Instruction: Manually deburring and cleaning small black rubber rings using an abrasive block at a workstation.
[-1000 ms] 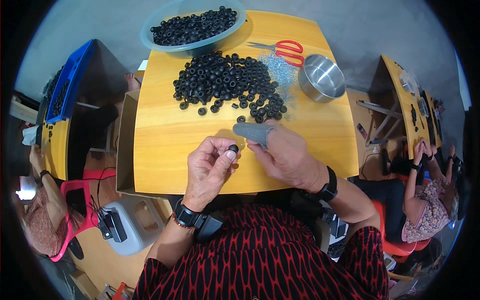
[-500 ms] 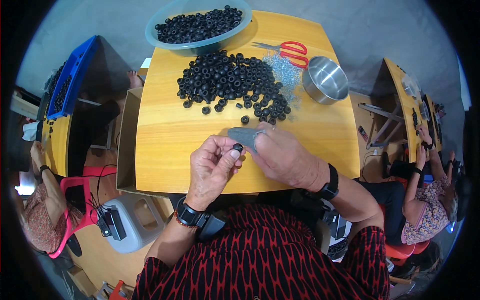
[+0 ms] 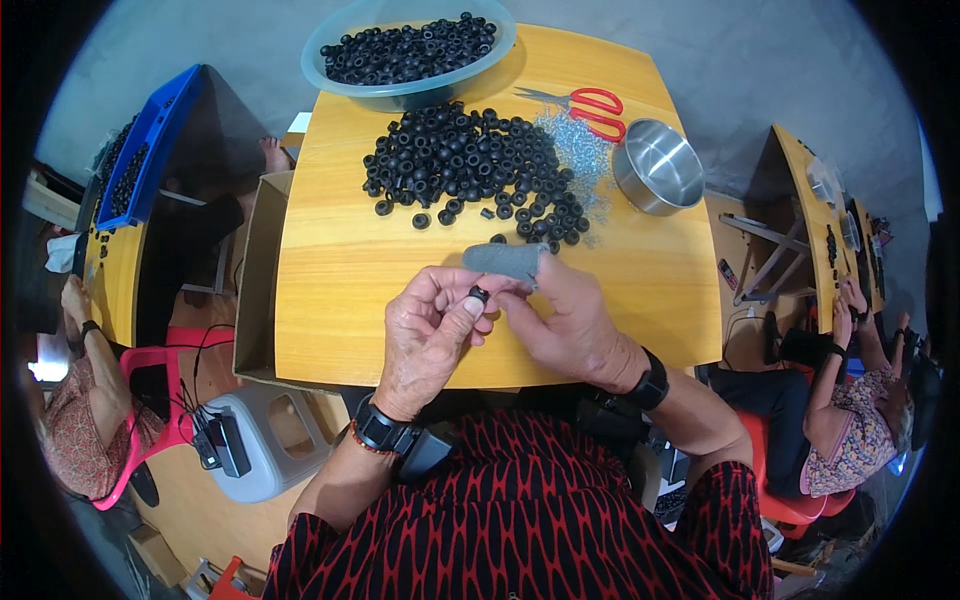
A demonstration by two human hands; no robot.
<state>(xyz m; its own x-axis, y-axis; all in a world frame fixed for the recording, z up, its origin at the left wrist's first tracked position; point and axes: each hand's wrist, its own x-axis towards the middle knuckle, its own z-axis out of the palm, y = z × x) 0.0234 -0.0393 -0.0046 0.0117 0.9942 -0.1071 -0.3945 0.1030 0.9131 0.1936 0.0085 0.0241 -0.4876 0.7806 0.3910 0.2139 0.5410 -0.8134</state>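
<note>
Head view: a wooden table [image 3: 330, 270] is shown, spread with a pile of black rubber rings [image 3: 470, 170]. Above its near edge, a small black ring [image 3: 478, 295] is pinched between the left hand [image 3: 430, 335] fingertips; a grey pad [image 3: 503, 260] is gripped by the right hand [image 3: 570, 325].

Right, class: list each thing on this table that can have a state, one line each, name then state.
left hand: pinching a small black ring
right hand: fingers closed at the ring, a grey sleeve on one finger
scissors: lying flat, blades shut
steel bowl: upright, looks empty
plastic basin: full of black rings
</note>
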